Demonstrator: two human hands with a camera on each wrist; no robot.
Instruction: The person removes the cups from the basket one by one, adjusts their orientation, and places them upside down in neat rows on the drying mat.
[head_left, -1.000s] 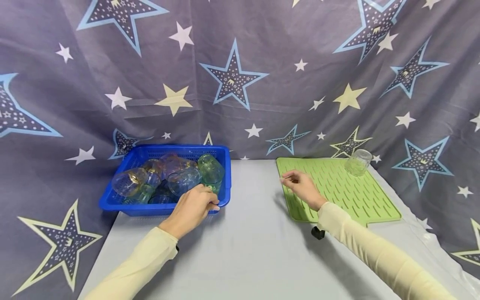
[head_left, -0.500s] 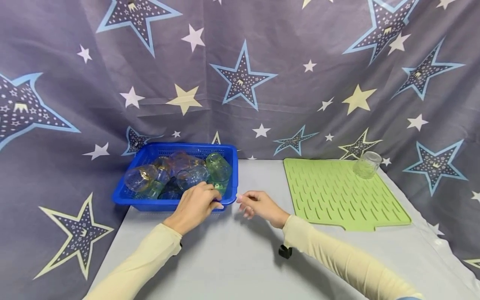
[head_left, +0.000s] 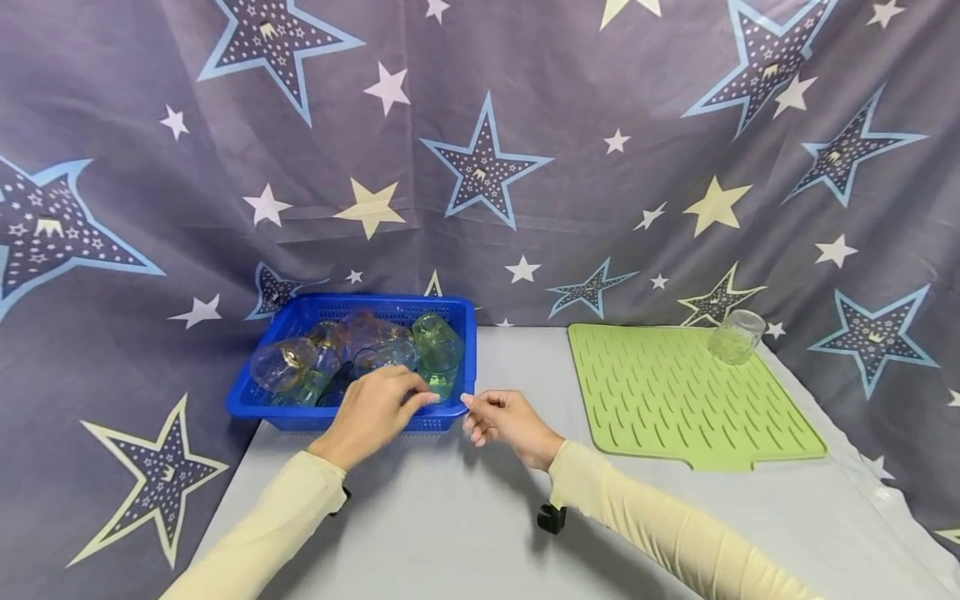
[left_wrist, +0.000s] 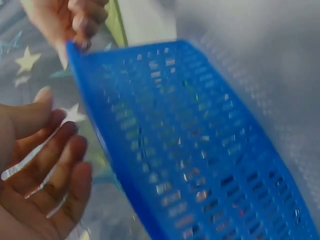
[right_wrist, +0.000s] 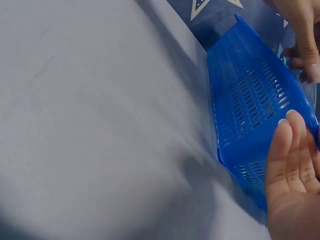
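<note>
Well, the blue basket (head_left: 300, 422) sits at eleven o'clock, looking stiff, probably weighty with slippery, breakable glasses (head_left: 285, 365): best held by its rim (head_left: 471, 358). Left hand (head_left: 375, 410), fingers relaxed, empty, hovers by its five-o'clock edge; right hand (head_left: 512, 427) meets its four-o'clock corner, grip unclear.

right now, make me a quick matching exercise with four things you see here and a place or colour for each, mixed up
Column one:
1. basket
2. mat
3. clear glass
4. right hand

Column two:
A. near the far right corner of the mat
B. light green and flat
C. at the near right corner of the basket
D. blue, with coloured glasses inside

Right pairs: 1-D, 2-B, 3-A, 4-C
</note>
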